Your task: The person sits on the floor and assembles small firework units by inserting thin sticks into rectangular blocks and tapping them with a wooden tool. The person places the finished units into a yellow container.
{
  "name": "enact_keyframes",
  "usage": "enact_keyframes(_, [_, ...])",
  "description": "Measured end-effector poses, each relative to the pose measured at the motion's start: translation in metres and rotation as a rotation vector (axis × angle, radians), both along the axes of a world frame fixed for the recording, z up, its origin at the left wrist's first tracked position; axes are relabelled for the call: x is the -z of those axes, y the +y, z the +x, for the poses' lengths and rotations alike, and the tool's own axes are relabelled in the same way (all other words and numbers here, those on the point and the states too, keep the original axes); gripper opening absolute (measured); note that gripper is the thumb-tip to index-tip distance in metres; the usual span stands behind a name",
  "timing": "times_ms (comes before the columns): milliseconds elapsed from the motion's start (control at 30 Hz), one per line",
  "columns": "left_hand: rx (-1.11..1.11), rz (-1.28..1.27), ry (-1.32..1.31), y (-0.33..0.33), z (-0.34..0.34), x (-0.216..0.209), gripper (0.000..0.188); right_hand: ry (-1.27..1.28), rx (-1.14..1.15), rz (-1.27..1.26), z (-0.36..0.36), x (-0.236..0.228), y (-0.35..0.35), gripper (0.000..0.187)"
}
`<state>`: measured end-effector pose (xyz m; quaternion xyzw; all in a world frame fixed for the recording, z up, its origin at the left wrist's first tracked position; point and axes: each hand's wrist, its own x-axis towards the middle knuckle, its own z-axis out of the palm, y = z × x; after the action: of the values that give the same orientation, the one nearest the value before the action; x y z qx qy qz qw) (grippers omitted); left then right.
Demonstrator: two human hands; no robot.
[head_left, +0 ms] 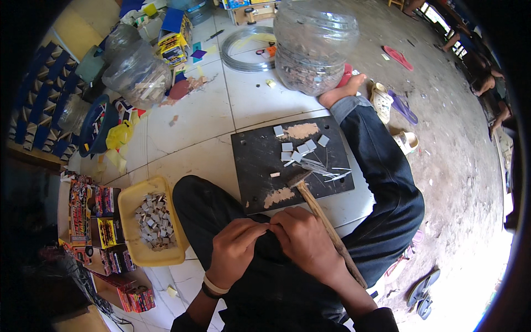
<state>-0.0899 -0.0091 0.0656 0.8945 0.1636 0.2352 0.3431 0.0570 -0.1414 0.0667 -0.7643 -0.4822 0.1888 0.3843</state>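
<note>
My left hand (pixel 233 250) and my right hand (pixel 307 243) meet above my lap with fingertips pinched together. Whatever lies between them is too small or hidden to make out. Just beyond is a black square board (pixel 251 171) bearing several small grey-topped square blocks (pixel 287 147), a bunch of thin metal wire pieces (pixel 318 167) and patches of brown dust. A hammer (pixel 322 217) with a wooden handle rests its head on the board, its handle running back beside my right forearm. One small pale block (pixel 275 175) lies near the hammer head.
At left a yellow tub (pixel 128 205) holds many grey-topped blocks, beside colourful printed boxes (pixel 105 232). Beyond the board are a wire coil (pixel 228 55) and a large clear plastic container (pixel 315 50) with brown bits. Sandals (pixel 397 58) lie at right; other people sit at far right.
</note>
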Motion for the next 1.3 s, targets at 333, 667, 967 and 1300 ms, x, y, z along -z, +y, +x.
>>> enact_keyframes(333, [-0.127,-0.09,-0.01,0.007,0.003,0.009,0.021,0.005,-0.009,0.044,0.016,0.0,0.026,0.004])
enact_keyframes(667, [-0.17,-0.696,-0.318,0.054,0.037,0.043,0.014,-0.2,0.143,0.079,0.059,0.037,0.054,0.042])
enact_keyframes(967, [-0.236,-0.771,-0.395,0.048,0.086,0.066,0.014,-0.189,0.206,0.128,0.064,0.06,0.063,0.02])
enact_keyframes(1300, [-0.269,-0.778,-0.399,0.039,0.1,0.081,0.009,-0.175,0.212,0.113,0.067,0.061,0.065,0.018])
